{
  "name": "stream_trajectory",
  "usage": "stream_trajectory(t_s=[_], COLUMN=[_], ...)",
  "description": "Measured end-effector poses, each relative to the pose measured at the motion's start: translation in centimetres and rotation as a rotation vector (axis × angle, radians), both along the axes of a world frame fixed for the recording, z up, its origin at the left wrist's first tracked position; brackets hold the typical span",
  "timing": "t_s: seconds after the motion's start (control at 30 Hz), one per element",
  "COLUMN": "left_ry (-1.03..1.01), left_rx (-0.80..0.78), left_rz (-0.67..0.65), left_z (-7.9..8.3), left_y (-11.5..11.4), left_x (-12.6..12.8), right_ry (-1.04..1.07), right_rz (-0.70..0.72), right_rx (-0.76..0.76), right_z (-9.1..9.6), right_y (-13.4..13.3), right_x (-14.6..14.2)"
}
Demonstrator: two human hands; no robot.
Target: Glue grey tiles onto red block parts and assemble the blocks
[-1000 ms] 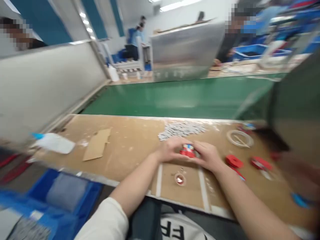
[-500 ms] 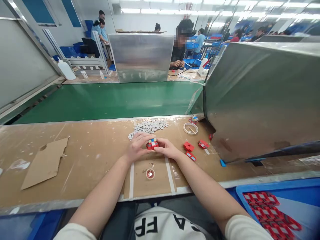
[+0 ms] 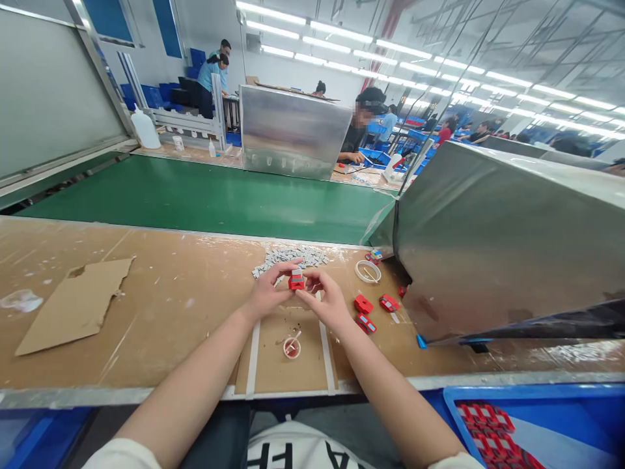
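Left hand [image 3: 267, 290], right hand [image 3: 330, 302]: grip clamped on red piece [image 3: 296, 281], grey tiles [image 3: 308, 256] beyond, cup [image 3: 291, 357] nearer, metal panel [image 3: 508, 254] rightward

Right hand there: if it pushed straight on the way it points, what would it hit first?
The right hand would first meet the small red-and-grey piece at its fingertips, with the left hand just beyond, on the piece's other side. One view leaves exact depth uncertain.
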State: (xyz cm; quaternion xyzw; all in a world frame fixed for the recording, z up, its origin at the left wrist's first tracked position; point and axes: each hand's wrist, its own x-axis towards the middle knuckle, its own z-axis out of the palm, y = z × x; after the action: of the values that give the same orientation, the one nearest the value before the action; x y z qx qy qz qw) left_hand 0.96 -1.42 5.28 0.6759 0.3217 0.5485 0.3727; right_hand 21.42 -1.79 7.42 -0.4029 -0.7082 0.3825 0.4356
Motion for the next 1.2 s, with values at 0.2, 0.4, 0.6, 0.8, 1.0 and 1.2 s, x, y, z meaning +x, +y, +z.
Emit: stream_trajectory(t_s=[0.2,0.4,0.6,0.8,1.0,1.2], left_ry=[-0.266,-0.203,0.062,0.288,0.399,0.397], left_rx=[-0.158,-0.094,0.119,0.266,0.262,0.269], left_rz=[-0.222,-0.128,0.064,0.151,0.234,0.252], left_z=[-0.4,-0.1,0.9,0.8,0.6,0.6], left_y=[-0.2,-0.1,-0.5,-0.3,-0.6,-0.5], left_x=[0.8,0.6,0.0,-0.5,-0.4,-0.2], right_ry=[0.254,0.313,0.254,0.186,0.155,0.157], right_rz=[0.399,0.344,0.246,0.219,0.234,0.245], right_rx=[-0.388,-0.386,-0.338,-0.303,-0.312,-0.313], right_z=[0.9,1.8,1.7,1.0,1.3,1.4], right_y=[0.0,-0.4,-0.8,-0.8,-0.7,-0.5], right_x=[-0.5,-1.1,-0.9,-0.5,-0.3,-0.3])
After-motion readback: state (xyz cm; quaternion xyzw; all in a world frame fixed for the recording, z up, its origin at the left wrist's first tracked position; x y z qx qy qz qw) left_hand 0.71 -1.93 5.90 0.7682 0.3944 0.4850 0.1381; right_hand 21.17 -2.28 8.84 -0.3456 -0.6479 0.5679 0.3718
